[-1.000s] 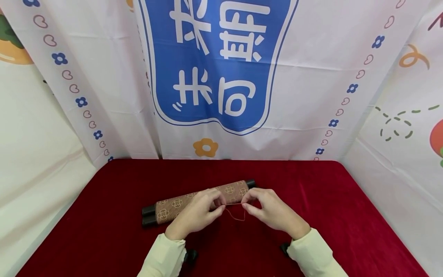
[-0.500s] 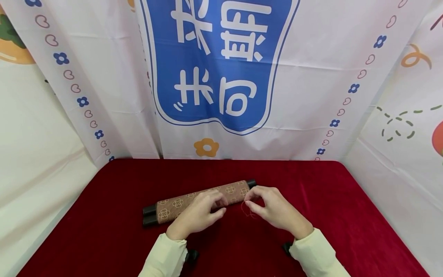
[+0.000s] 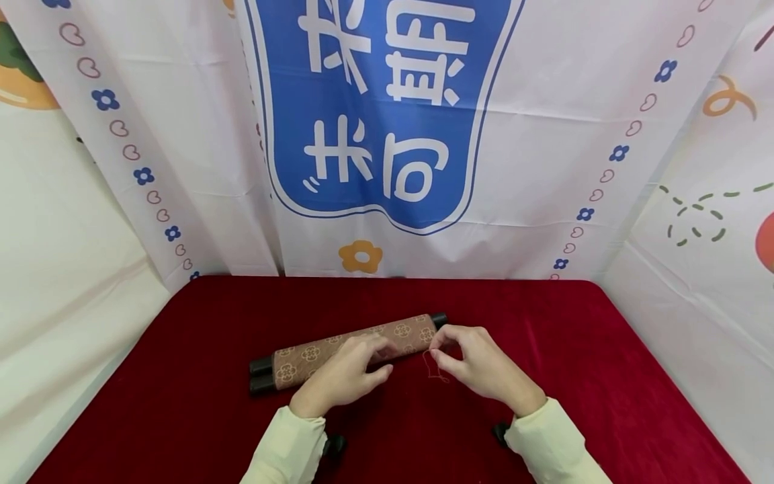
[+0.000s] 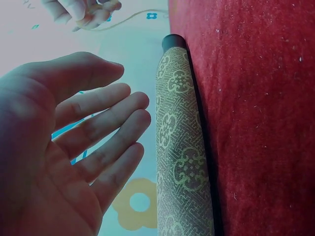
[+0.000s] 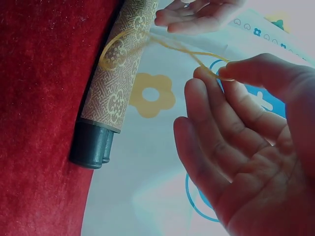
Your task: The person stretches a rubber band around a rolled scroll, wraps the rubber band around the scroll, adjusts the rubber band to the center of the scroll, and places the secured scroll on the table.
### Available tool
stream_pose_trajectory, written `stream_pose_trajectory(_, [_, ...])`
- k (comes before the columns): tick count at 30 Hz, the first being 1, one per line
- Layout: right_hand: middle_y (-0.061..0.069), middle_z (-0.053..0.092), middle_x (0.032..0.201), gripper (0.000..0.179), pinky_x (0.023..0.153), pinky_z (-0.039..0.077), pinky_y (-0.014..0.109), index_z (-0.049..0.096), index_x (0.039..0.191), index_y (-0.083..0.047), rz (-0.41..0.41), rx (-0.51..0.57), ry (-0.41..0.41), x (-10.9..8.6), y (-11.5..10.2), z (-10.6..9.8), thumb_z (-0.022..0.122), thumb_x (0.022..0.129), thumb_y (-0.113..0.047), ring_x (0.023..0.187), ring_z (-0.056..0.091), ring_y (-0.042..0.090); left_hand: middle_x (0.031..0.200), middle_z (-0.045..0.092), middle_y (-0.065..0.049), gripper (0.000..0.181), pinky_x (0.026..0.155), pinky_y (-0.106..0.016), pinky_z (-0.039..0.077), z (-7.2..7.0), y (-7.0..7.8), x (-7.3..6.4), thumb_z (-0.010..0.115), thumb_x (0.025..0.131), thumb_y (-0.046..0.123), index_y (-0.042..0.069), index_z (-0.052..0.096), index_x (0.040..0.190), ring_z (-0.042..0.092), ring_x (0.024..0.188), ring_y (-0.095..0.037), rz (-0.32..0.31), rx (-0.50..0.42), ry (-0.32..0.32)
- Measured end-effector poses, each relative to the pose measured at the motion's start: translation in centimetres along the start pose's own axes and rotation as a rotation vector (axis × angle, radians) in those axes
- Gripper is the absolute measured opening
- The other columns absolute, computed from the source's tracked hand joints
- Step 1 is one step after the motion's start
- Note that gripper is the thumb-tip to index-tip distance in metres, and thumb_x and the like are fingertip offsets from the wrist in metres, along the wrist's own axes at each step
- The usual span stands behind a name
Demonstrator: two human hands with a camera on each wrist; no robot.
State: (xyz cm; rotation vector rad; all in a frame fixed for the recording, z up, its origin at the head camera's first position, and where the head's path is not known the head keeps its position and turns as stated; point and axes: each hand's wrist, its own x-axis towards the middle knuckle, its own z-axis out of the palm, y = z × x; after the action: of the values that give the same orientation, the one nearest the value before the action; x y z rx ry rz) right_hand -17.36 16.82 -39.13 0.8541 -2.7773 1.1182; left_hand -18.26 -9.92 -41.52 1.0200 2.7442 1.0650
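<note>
A rolled scroll (image 3: 308, 354) in brown flower-patterned cloth, with black rod ends, lies at a slant on the red table. My right hand (image 3: 476, 368), by the scroll's right end, pinches a thin cord (image 5: 202, 53) between thumb and index finger. The cord hangs in a loose loop below the fingertips in the head view, and overlaps the scroll in the right wrist view. My left hand (image 3: 345, 374) hovers at the near side of the scroll, partly covering its middle. Its fingers are relaxed and apart, holding nothing, as the left wrist view shows.
The red velvet tablecloth (image 3: 199, 417) spreads under everything. Behind it hangs a white printed curtain (image 3: 544, 154) with a blue sign, and white cloth walls stand at both sides. A dark strap piece (image 3: 334, 446) shows under the left wrist.
My left hand has let go of the cord, which was stretched between both hands. The right hand has moved slightly right with the cord dangling from it. The scroll stays in place.
</note>
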Motion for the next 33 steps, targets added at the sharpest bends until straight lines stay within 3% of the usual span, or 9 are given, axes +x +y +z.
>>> stream_pose_trajectory(5, [-0.006,0.075,0.093,0.005,0.080,0.058,0.025,0.074,0.099,-0.014,0.015,0.029,-0.011,0.00,0.07,-0.01,0.069,0.100,-0.013,0.085,0.066,0.005,0.118,0.076,-0.010,0.025,0.096,-0.046,0.059,-0.05,0.00,-0.06,0.068,0.099,0.005,0.002,0.072,0.123,0.072,0.110,-0.025,-0.001,-0.009,0.002])
stream_pose_trajectory(15, [0.005,0.076,0.094,0.005,0.076,0.057,0.026,0.073,0.103,-0.012,0.026,0.094,-0.023,0.12,0.51,-0.02,0.068,0.103,-0.015,0.082,0.065,0.003,0.123,0.073,-0.011,0.031,0.099,-0.048,0.056,-0.12,-0.06,-0.13,0.069,0.099,0.008,0.001,0.069,0.129,0.069,0.117,-0.027,-0.016,0.063,0.015])
stream_pose_trajectory(24, [0.007,0.075,0.092,0.008,0.072,0.055,0.023,0.074,0.102,-0.011,0.069,0.103,-0.022,0.05,0.53,-0.21,0.069,0.103,-0.017,0.080,0.065,0.006,0.138,0.065,-0.014,0.045,0.112,-0.056,0.047,-0.27,0.01,-0.30,0.071,0.099,0.011,0.000,0.061,0.141,0.061,0.129,-0.032,-0.055,0.102,0.031])
stream_pose_trajectory(33, [-0.004,0.071,0.084,0.009,0.067,0.052,0.022,0.075,0.098,-0.012,0.105,0.071,0.009,0.11,0.70,-0.28,0.069,0.102,-0.018,0.075,0.062,0.009,0.153,0.055,-0.019,0.056,0.119,-0.059,0.041,0.20,-0.01,-0.43,0.072,0.098,0.011,-0.004,0.053,0.148,0.052,0.144,-0.039,-0.098,0.160,0.022])
